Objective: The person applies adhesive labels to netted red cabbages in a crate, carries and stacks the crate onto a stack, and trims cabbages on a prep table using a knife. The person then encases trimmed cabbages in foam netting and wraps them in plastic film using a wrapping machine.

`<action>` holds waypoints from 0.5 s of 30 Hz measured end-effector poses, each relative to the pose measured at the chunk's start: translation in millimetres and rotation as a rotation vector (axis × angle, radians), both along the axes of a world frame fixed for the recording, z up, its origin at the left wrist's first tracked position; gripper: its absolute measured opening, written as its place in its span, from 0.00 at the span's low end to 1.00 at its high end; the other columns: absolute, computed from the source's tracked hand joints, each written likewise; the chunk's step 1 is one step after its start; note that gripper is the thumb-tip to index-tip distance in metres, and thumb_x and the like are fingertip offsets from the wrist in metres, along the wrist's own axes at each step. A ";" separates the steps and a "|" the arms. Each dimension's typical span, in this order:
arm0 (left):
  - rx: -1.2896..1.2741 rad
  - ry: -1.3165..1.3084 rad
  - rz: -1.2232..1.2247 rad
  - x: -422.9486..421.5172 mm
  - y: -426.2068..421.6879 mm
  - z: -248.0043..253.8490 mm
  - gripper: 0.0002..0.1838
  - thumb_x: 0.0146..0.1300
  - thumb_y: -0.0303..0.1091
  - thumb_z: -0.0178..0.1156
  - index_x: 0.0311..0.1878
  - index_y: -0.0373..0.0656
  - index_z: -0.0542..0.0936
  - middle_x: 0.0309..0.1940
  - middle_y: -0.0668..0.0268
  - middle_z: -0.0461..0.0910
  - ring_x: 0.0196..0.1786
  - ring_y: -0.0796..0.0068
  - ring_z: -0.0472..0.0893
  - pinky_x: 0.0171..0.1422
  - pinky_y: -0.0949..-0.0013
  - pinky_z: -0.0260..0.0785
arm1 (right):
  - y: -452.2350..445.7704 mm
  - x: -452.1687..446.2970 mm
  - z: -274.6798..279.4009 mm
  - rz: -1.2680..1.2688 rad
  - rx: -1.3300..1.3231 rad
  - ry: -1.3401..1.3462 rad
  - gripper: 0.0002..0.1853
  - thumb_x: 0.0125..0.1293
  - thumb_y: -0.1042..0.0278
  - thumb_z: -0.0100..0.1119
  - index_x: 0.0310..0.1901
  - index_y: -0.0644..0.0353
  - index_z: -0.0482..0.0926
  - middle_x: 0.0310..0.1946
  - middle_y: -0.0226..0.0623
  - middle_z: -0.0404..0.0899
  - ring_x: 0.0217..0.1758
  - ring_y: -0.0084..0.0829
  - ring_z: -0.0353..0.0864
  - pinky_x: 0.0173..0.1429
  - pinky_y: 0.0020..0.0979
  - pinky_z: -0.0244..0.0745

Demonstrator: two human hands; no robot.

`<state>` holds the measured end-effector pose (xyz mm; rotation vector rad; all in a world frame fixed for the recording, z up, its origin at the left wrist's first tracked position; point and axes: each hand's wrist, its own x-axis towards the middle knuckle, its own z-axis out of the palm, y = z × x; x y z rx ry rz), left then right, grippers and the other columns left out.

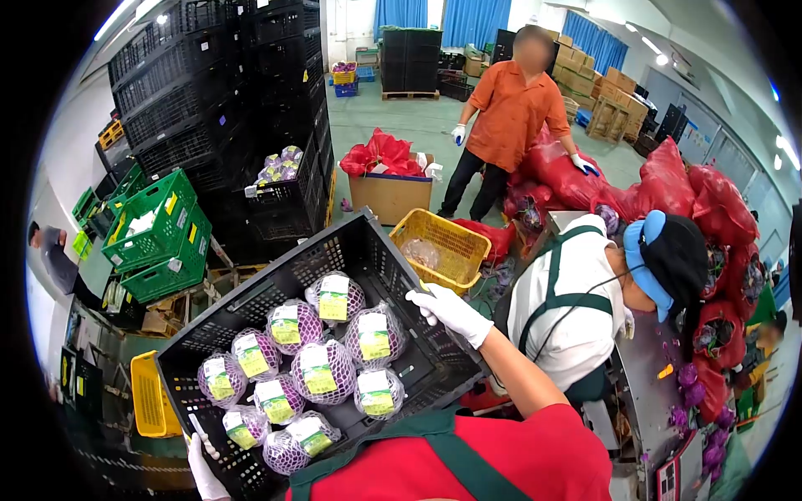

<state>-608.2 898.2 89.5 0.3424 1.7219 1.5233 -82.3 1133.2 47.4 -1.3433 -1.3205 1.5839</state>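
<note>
A black plastic crate (434, 355) is tilted in front of my body. In it lie several purple cabbages (323, 373), each in a white foam net with a green and yellow label. They gather in the left and middle part, and the crate's right end shows bare floor. My right hand (451, 313), in a white glove, grips the crate's far right rim. At the near left side my left hand (205, 468), also gloved, has its fingers curled over the rim; its palm is partly hidden.
Tall stacks of black crates (180, 92) and green crates (154, 225) stand left. A yellow basket (443, 250) and a cardboard box (391, 197) lie beyond my crate. A co-worker (560, 292) bends over a metal table at right; another person (514, 108) stands by red mesh sacks (668, 188).
</note>
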 end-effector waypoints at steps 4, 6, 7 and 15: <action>0.060 -0.115 -0.098 -41.4 72.9 -30.4 0.06 0.72 0.39 0.53 0.44 0.50 0.74 0.26 0.80 0.70 0.22 0.92 0.66 0.25 0.84 0.60 | 48.1 -6.0 -13.6 -0.070 -0.036 0.021 0.16 0.68 0.54 0.58 0.39 0.60 0.73 0.25 0.23 0.69 0.26 0.15 0.67 0.30 0.20 0.65; -0.016 -0.013 -0.099 -57.0 108.4 -42.9 0.07 0.70 0.39 0.56 0.40 0.48 0.76 0.23 0.79 0.71 0.21 0.90 0.67 0.24 0.82 0.60 | 72.1 -12.2 -4.8 -0.057 -0.043 0.075 0.14 0.68 0.56 0.59 0.43 0.60 0.75 0.26 0.21 0.69 0.26 0.14 0.65 0.30 0.20 0.64; -0.085 0.086 -0.137 -67.6 128.4 -43.9 0.09 0.68 0.40 0.58 0.36 0.46 0.79 0.20 0.78 0.71 0.20 0.88 0.68 0.24 0.80 0.60 | 86.2 -15.6 -9.6 -0.082 -0.044 0.068 0.14 0.68 0.57 0.59 0.44 0.60 0.76 0.26 0.21 0.69 0.26 0.14 0.66 0.30 0.19 0.63; -0.085 0.158 -0.235 -88.7 304.5 -53.3 0.15 0.69 0.46 0.57 0.41 0.43 0.80 0.21 0.77 0.72 0.23 0.87 0.71 0.29 0.81 0.63 | 181.9 -23.2 -20.9 -0.234 0.002 0.073 0.14 0.71 0.64 0.53 0.53 0.63 0.77 0.24 0.20 0.68 0.25 0.13 0.65 0.31 0.18 0.62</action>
